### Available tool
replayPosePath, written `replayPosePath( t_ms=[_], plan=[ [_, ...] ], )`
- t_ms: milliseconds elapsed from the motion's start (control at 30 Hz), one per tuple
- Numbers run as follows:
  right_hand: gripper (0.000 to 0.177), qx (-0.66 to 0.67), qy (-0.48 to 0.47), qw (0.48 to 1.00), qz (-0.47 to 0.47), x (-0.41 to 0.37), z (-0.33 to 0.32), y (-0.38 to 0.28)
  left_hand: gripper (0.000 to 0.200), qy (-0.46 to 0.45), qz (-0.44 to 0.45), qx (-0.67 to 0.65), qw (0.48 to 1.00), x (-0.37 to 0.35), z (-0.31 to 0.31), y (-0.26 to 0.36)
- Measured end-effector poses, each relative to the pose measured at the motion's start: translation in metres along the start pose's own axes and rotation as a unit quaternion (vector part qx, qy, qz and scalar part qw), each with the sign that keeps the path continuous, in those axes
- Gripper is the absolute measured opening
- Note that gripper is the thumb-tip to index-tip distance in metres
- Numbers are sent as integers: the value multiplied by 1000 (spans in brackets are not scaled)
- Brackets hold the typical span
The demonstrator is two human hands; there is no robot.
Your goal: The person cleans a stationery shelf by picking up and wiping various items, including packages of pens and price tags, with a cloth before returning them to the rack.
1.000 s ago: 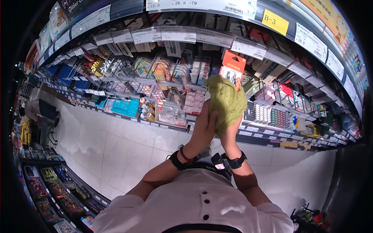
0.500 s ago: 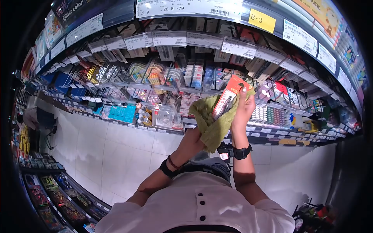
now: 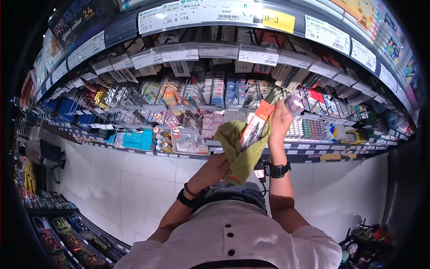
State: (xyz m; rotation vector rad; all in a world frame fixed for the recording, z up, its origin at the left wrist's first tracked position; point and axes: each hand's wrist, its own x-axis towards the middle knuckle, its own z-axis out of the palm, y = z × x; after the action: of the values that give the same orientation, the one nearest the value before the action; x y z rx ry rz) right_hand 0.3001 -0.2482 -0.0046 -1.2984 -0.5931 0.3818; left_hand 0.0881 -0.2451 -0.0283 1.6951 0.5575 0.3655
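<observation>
My left hand (image 3: 216,167) is closed around the lower part of a crumpled green cloth (image 3: 245,163) in front of my waist. Folded into the cloth is a slim packet (image 3: 254,127) with an orange-red top and a white and dark lower part, which looks like a pack of pens. It tilts up to the right, and the cloth covers its lower end. My right hand (image 3: 281,122) is closed at the packet's upper right, thumb uppermost; its fingers are mostly hidden behind. Cloth also lies against this hand's palm side.
A curved store shelf (image 3: 188,107) of stationery spans the front, with price tags and a yellow B-3 label (image 3: 278,20) on its upper edge. Teal boxes (image 3: 137,140) sit on the lower tier. White floor tiles (image 3: 148,179) lie below. Another display rack (image 3: 76,233) stands at lower left.
The packet and cloth have come slightly down and left, with both hands still on them. The packet's orange-red top sits lower beside my right thumb. The shelf view has shifted left.
</observation>
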Motion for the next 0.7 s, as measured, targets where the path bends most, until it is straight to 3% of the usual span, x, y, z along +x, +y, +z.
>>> replayPosePath(
  t_ms=[100,167,200,300,367,433,567,700],
  plan=[
    [41,150,-6,971,188,2,-5,10,20,54,40,23,997,1,-2,3],
    [39,260,-10,924,280,1,-5,9,19,117,49,11,992,1,0,-10],
    [29,319,-92,894,299,5,-14,14,18,148,54,5,988,2,1,-13],
    [23,136,46,985,97,-3,-22,22,16,190,74,92,975,-1,-8,-11],
    [23,-31,99,990,-96,-18,-15,5,16,209,76,116,968,1,-9,-10],
    [22,-21,-24,999,-42,-38,-8,-12,15,216,66,106,968,3,-6,-11],
    [26,110,-116,974,164,-53,9,-1,15,203,80,122,968,7,4,-17],
    [27,94,-82,983,132,-39,1,23,18,153,52,129,978,6,2,-10]
  ],
)
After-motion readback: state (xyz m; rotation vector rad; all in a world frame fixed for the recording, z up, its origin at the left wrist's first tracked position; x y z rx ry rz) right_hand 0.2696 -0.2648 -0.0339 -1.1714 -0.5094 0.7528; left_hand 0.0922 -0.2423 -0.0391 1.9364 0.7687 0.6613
